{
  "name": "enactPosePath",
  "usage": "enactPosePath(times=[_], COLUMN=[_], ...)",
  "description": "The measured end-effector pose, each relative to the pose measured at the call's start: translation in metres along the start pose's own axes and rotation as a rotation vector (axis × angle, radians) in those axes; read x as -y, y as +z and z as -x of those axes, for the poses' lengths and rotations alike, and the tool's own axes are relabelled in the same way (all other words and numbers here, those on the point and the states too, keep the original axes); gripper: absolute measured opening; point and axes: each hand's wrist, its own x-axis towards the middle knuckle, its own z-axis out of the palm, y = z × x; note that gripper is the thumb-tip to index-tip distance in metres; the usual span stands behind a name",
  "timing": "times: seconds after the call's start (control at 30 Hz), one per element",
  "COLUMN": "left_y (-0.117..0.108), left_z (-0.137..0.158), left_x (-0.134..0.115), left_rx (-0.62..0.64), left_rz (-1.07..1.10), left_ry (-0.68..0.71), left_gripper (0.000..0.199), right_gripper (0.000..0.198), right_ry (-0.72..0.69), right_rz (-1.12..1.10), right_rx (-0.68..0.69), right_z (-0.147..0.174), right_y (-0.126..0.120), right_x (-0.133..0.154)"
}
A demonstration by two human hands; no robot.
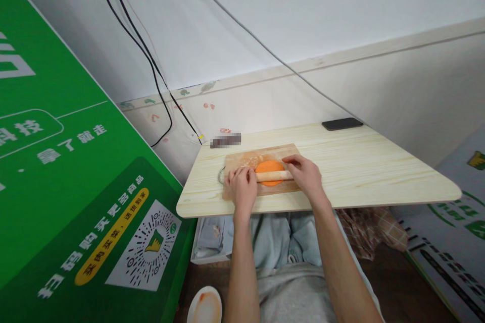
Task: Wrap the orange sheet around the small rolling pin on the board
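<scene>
A flat round of orange dough (270,165) lies on a wooden cutting board (290,150) with a metal handle at its left. Across the dough rests a light wooden rolling pin (273,176), roughly level from left to right. My left hand (242,185) is closed over the pin's left end, its fingers curled and hiding that end. At the other end is my right hand (306,174), closed over the pin, with its thumb and forefinger near the dough's upper right edge. Whether those fingertips touch the dough I cannot tell.
The board lies on a pale wooden table (379,171) against the wall. A black phone (342,124) lies at the back right, and a blurred-out object (226,140) at the back left. Below stands a white dish (205,307) with orange residue. A green sign (76,161) borders the left.
</scene>
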Motion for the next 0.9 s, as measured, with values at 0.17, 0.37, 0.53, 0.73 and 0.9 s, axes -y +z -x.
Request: enactPosePath(times=[0.17, 0.37, 0.53, 0.73, 0.9], left_y=[-0.001, -0.001, -0.002, 0.000, 0.007], left_z=[0.000, -0.001, -0.001, -0.004, -0.005], left_x=[0.000, 0.003, 0.005, 0.011, 0.018], left_rx=[0.000, 0.016, 0.019, 0.006, -0.064], left_rz=[0.013, 0.052, 0.080, 0.183, 0.203], left_ry=[0.007, 0.009, 0.031, 0.069, 0.120], left_gripper=[0.033, 0.035, 0.039, 0.040, 0.035], right_gripper=[0.028, 0.027, 0.027, 0.024, 0.021], right_ry=[-0.069, -0.133, -0.196, -0.202, -0.194], right_rz=[-0.047, -0.035, -0.037, -0.027, -0.029], right_rx=[0.085, 0.146, 0.222, 0.186, 0.093], right_z=[-0.002, -0.001, 0.001, 0.001, 0.000], right_y=[-0.003, -0.009, -0.015, -0.014, -0.007], right_x=[-0.006, -0.009, -0.009, -0.010, -0.011])
